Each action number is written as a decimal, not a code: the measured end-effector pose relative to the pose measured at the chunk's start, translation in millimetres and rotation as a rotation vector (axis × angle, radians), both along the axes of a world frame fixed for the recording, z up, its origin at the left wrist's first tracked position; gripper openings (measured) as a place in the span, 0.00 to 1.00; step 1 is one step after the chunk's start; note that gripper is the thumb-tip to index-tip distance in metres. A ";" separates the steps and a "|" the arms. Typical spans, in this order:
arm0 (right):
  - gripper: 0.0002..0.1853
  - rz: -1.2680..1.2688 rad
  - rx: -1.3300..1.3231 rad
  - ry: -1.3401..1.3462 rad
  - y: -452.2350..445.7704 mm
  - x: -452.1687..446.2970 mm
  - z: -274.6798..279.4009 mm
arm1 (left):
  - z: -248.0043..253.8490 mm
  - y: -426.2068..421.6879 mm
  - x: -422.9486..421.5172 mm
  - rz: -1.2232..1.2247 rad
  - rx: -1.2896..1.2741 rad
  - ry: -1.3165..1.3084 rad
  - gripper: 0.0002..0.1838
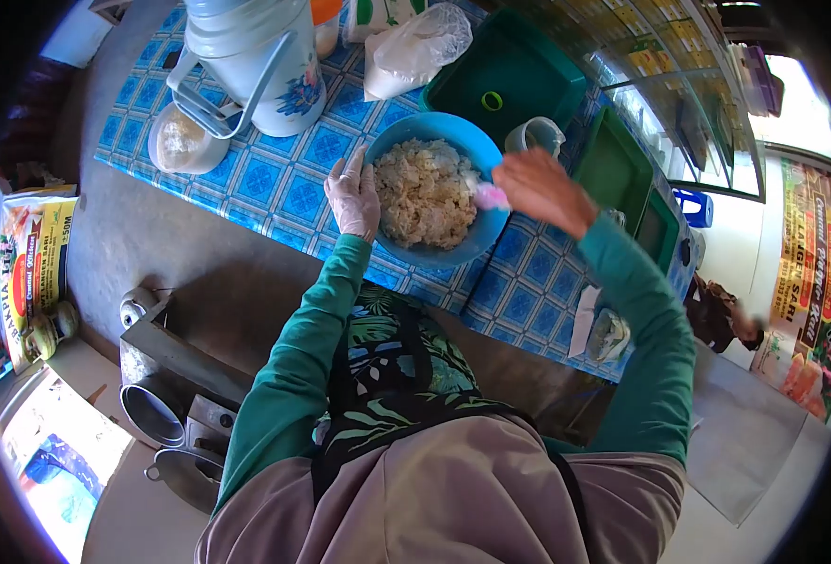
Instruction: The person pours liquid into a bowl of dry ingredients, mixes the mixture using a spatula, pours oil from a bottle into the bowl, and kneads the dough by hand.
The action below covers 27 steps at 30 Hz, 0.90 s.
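A blue bowl (pixel 484 150) on the table holds a pale, lumpy, dough-like mixture (pixel 427 193). My left hand (pixel 352 199), in a clear thin glove, grips the bowl's left rim. At the right rim my right hand (pixel 542 188) is closed around a utensil (pixel 491 195), pink and white, whose end reaches into the mixture. That hand is slightly blurred, and the utensil's exact kind cannot be made out. Just behind my right hand stands a clear plastic cup (pixel 535 136).
A blue patterned cloth covers the table (pixel 256 179). Behind the bowl are a large white-blue pitcher (pixel 265 66), a plastic bag (pixel 415 52) and a green tray (pixel 519 75). A small tub (pixel 185 141) stands left. A glass case (pixel 688 85) rises at right; pots (pixel 157 414) sit lower left.
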State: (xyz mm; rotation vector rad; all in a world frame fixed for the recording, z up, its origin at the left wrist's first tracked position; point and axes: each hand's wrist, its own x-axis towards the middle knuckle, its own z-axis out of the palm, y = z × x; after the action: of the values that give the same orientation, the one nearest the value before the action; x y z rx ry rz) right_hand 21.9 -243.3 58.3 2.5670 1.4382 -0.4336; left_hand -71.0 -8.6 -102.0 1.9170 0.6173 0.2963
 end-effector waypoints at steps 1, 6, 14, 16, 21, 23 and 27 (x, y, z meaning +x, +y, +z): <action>0.02 0.061 0.073 -0.052 4.4 12.7 1.7 | -1.5 0.6 0.9 -0.003 -0.004 0.005 0.19; 0.05 0.348 0.298 -0.280 34.4 53.0 -26.0 | -7.2 0.8 -0.7 -0.024 -0.037 -0.039 0.19; 0.06 0.123 -0.488 0.138 70.3 66.2 0.1 | -6.1 0.3 -1.0 0.009 0.008 -0.034 0.19; 0.07 0.195 -0.436 0.098 63.5 64.9 -23.9 | -4.8 2.2 -3.5 0.013 0.011 -0.024 0.19; 0.09 -0.162 -0.597 0.620 51.7 36.8 -66.9 | -3.5 1.0 4.7 -0.005 0.002 -0.008 0.18; 0.09 -0.343 -0.543 0.754 60.1 37.0 -61.0 | -4.4 3.1 7.2 -0.025 0.009 -0.006 0.18; 0.07 0.007 -0.873 0.396 82.4 67.4 -22.9 | -6.1 4.7 7.3 -0.065 -0.009 -0.014 0.18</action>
State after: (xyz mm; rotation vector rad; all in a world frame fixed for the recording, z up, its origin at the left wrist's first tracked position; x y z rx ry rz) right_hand 89.3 -160.9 35.4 1.8152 1.0012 -1.2852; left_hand -63.7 -4.0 -108.0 1.9211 0.5448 0.2645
